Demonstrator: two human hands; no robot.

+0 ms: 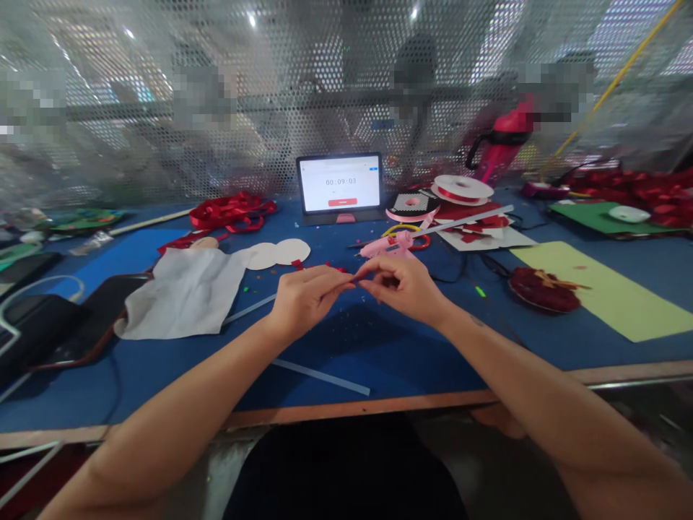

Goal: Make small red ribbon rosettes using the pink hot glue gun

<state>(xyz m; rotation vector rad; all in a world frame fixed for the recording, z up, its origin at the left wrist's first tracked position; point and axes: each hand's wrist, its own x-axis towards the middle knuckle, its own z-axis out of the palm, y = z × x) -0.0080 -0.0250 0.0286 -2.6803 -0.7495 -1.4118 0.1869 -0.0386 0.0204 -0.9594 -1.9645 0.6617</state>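
Observation:
Above the middle of the blue table, my left hand (307, 297) and my right hand (401, 285) meet at the fingertips. Both are closed in a pinch around a small dark red piece (355, 280), probably ribbon, mostly hidden by the fingers. Just behind my right hand lies a pink glue gun (387, 245) with a long pale stick in its back. White round cutouts (292, 251) rest behind my left hand, with small red scraps near them. A translucent glue stick (325, 378) lies on the table below my hands.
A tablet (341, 184) showing a timer stands at the back. White cloth (184, 292) and a phone (97, 321) lie left, red ribbon (230, 211) behind. Ribbon spools (462, 189), yellow-handled scissors (421, 240), yellow paper (611, 289) and a dark red round piece (544, 290) are right.

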